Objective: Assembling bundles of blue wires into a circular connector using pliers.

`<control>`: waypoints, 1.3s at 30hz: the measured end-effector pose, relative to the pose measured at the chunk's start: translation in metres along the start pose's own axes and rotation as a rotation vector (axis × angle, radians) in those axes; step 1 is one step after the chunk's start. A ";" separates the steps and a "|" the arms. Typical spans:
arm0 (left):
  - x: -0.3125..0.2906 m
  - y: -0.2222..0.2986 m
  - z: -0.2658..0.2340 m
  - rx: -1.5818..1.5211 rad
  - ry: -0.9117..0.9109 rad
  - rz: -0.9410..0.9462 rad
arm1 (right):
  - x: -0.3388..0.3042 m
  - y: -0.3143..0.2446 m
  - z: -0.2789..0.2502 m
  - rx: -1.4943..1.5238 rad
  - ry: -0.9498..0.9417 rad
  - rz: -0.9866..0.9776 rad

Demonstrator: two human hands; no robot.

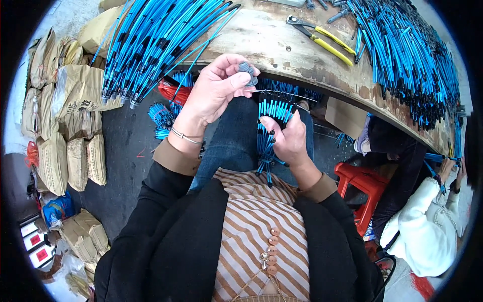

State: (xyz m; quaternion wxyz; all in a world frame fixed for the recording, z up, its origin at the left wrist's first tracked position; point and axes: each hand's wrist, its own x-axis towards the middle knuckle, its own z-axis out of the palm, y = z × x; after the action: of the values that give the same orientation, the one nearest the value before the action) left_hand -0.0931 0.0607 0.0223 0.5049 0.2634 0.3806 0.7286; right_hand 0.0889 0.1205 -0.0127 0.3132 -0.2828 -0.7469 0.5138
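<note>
Two hands work over the person's lap, close below the near edge of the table [282, 38]. Nearest the body, the right hand [288, 138] has its grip closed around a bundle of blue cables with black ends [269, 128], which stands roughly upright on the jeans-clad thighs; the fingers wrap the bundle at mid-height, and its lower ends splay out toward the striped shirt. Just above it, the left hand [217, 89] is raised, thumb and fingertips pinched together on a small grey round part [247, 71]. A single thin wire [282, 93] runs sideways from just below that pinch, across the top of the bundle toward the right.

Room around the hands is tight: the worn, curved table rim passes right behind the left fingertips, and more loose blue cables [163, 117] lie below the rim on the person's left. Paper sacks [75, 108] are stacked on the floor further left. On the right, a red plastic stool [365, 183] stands near the elbow, beside another person in a white sleeve [422, 226].

Farther off, on the tabletop, a big fan of blue cables [156, 40] fills the left part, yellow-handled pliers [322, 38] lie in the bare middle, and a second mass of blue cables [407, 55] covers the right.
</note>
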 end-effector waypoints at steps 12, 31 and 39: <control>0.002 0.004 0.005 0.131 -0.063 -0.051 | 0.001 -0.001 0.003 0.006 -0.002 -0.039; -0.022 -0.008 0.030 0.629 0.210 0.178 | 0.003 -0.006 0.010 0.011 0.018 0.091; -0.023 -0.005 0.030 0.855 0.197 0.234 | 0.002 -0.004 0.006 0.051 -0.005 0.101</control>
State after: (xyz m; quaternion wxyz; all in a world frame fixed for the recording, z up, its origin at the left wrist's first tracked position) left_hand -0.0589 0.0488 0.0354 0.2264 0.4189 0.6611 0.5799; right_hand 0.0824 0.1171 -0.0098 0.2919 -0.3108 -0.7191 0.5488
